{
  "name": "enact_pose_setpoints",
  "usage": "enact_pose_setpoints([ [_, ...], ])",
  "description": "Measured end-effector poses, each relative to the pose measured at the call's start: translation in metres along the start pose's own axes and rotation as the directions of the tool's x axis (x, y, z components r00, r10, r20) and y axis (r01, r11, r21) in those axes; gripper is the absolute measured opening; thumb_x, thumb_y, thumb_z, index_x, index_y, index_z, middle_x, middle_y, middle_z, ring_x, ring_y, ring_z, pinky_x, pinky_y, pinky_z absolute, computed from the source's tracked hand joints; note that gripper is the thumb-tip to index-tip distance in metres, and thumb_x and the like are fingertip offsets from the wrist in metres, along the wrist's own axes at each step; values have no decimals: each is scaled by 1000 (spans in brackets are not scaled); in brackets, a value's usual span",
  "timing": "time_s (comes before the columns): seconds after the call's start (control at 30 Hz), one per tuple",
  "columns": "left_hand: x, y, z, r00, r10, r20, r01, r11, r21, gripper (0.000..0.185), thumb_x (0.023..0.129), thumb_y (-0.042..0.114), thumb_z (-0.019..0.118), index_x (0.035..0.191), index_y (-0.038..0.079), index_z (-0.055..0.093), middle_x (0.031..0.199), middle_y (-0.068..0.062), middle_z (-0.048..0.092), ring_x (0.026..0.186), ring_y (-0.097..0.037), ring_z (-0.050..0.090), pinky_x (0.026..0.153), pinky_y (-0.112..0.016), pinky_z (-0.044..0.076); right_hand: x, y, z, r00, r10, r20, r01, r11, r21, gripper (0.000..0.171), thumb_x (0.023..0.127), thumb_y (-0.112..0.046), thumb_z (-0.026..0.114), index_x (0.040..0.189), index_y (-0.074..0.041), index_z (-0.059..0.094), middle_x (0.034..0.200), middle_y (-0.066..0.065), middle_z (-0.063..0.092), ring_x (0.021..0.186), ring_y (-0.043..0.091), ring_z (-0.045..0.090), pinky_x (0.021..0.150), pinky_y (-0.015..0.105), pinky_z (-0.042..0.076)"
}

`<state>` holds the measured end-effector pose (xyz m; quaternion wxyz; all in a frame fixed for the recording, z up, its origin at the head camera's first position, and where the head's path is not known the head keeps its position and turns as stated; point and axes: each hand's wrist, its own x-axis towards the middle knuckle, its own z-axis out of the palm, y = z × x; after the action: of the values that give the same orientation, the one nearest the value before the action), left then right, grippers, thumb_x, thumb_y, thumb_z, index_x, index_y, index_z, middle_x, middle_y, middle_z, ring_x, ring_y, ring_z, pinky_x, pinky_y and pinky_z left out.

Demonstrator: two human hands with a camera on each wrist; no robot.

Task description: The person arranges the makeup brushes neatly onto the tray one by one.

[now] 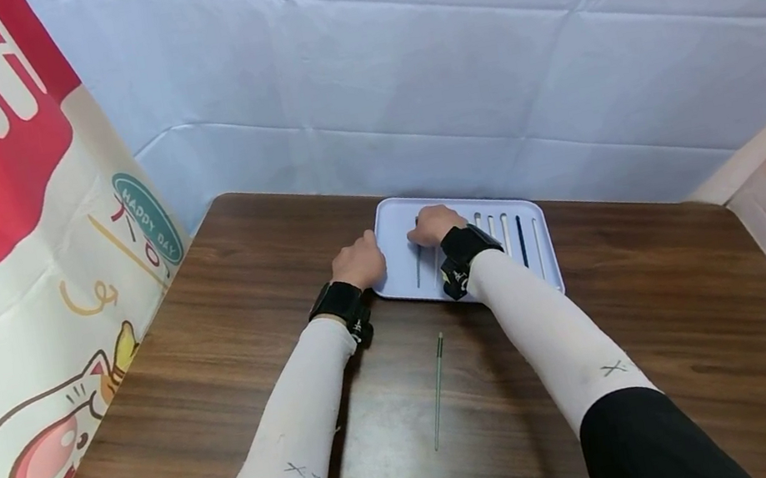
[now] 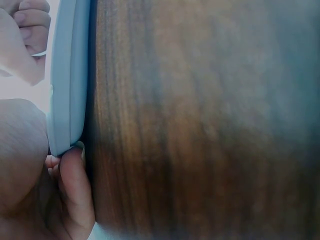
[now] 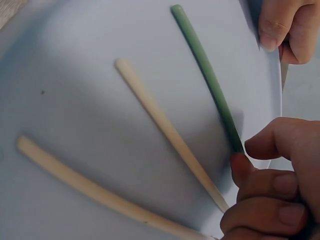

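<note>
A white shallow tray point(image 1: 392, 225) lies near the table's back edge with several slim sticks in it. My left hand point(image 1: 359, 262) holds the tray's left edge, the thumb at the rim and the fingers curled against the side, as the left wrist view shows. Over the tray, my right hand point(image 1: 436, 224) pinches one end of a slim green stick point(image 3: 207, 75) between thumb and forefinger. The stick's rounded other end lies over the tray floor. Beside it in the right wrist view are a cream stick point(image 3: 162, 120) and a second cream stick point(image 3: 95, 192).
Another thin green stick point(image 1: 439, 390), darker near its far end, lies on the brown wooden table point(image 1: 251, 312) between my forearms. On the tray's right side is a dark stick point(image 1: 522, 241) among pale ones. A pale cloth point(image 1: 398, 59) hangs behind the table.
</note>
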<state>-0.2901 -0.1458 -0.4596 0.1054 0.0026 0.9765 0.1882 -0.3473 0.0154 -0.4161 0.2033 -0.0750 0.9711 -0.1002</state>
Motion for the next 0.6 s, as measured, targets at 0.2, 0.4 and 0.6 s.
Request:
enact_pose_setpoints([
  [0.2,-3,1,-1,1000,0,-3,0,1000,-2,32,109,22,34,135,5,44,115,-12,60,90,-30,62,79,-45,52,-1,0,-2,1000,-9,-8,9,1000,2,29,100,-35,54,91,-8,59,84,6,50,75,20,48,66,34,38],
  [0.4,0,1,2,1000,9,-5,-9,1000,-5,33,109,22,34,135,5,45,116,-13,60,91,-32,62,80,-46,52,-5,-1,-3,1000,4,-1,-4,1000,-6,31,101,-37,53,97,-8,61,88,7,51,79,21,49,69,34,39],
  [0.6,1,0,0,1000,5,1,-5,1000,-8,32,109,22,34,134,5,44,115,-13,60,91,-32,62,80,-45,52,-5,3,-7,1000,-19,-8,19,1000,-4,33,100,-38,54,82,-10,54,88,8,52,81,24,51,73,38,42],
])
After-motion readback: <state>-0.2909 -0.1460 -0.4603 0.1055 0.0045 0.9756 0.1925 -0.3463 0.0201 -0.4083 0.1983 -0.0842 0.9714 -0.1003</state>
